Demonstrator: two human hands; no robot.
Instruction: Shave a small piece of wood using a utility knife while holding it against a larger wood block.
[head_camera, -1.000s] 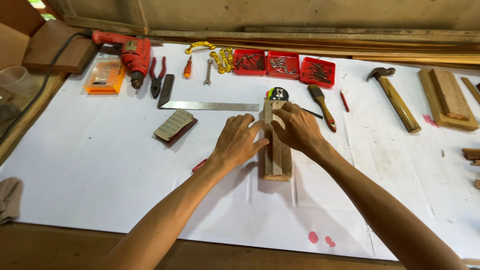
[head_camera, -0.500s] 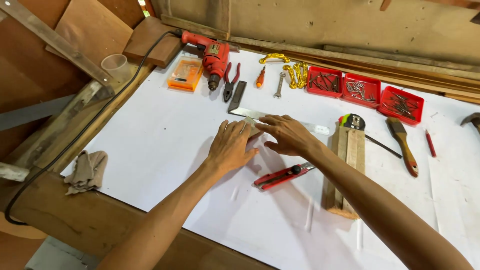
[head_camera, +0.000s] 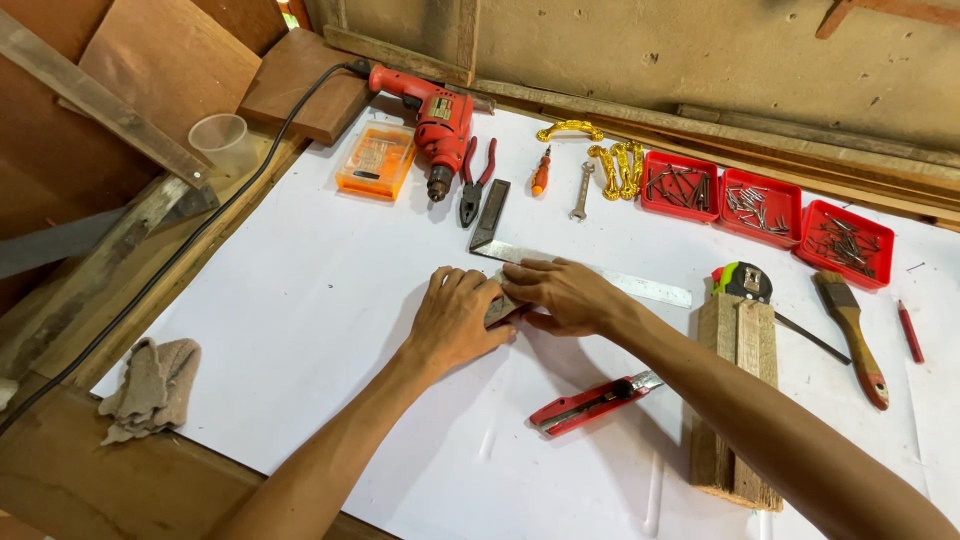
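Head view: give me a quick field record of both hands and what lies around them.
left hand: on a small grey block, fingers over it
right hand: on the same block, from the other side
behind hands: metal square
near right forearm: red utility knife, wooden block
far edge: red drill, pliers, three red trays
surface: white sheet

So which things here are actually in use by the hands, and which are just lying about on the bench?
In hand:
left hand and right hand, both on a small grey block
try square, right beside the hands

Lying about:
drill
pliers
screwdriver
spanner
red trays
tape measure
brush
wood block
red knife
rag
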